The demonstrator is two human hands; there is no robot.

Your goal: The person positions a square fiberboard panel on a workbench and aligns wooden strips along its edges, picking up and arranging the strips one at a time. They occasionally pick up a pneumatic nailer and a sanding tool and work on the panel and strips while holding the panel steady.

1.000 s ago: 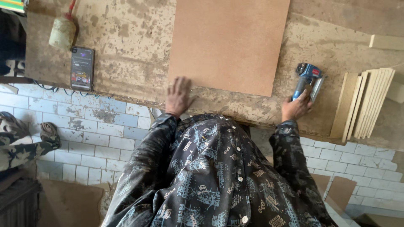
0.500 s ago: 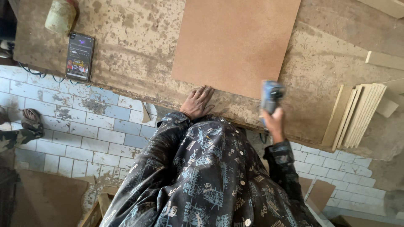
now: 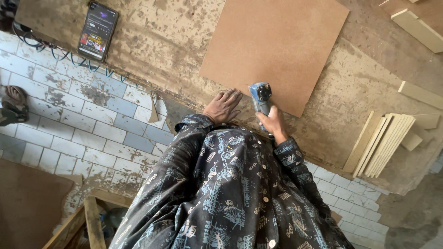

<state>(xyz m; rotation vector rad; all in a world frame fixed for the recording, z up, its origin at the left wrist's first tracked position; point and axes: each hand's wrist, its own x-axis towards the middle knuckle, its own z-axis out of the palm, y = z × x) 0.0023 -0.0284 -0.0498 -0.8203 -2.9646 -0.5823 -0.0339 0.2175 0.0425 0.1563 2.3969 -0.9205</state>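
Note:
A large brown fibreboard panel (image 3: 277, 46) lies flat on a stained workbench (image 3: 175, 41). My left hand (image 3: 223, 106) rests palm down, fingers spread, on the bench at the panel's near edge. My right hand (image 3: 274, 122) grips a blue hand-held power tool (image 3: 261, 97), its head pointing at the panel's near edge just right of my left hand. My patterned dark shirt fills the lower middle of the view.
A phone with a lit screen (image 3: 97, 31) lies on the bench at the left, with cables (image 3: 69, 57) along the edge. A stack of thin wooden strips (image 3: 380, 143) leans at the right. More offcuts (image 3: 417, 30) lie at the far right. Tiled floor (image 3: 83, 120) is below.
My right hand has carried the blue tool leftward from the bench's right side to the panel's near edge. My left hand has stayed at that edge. The view has tilted.

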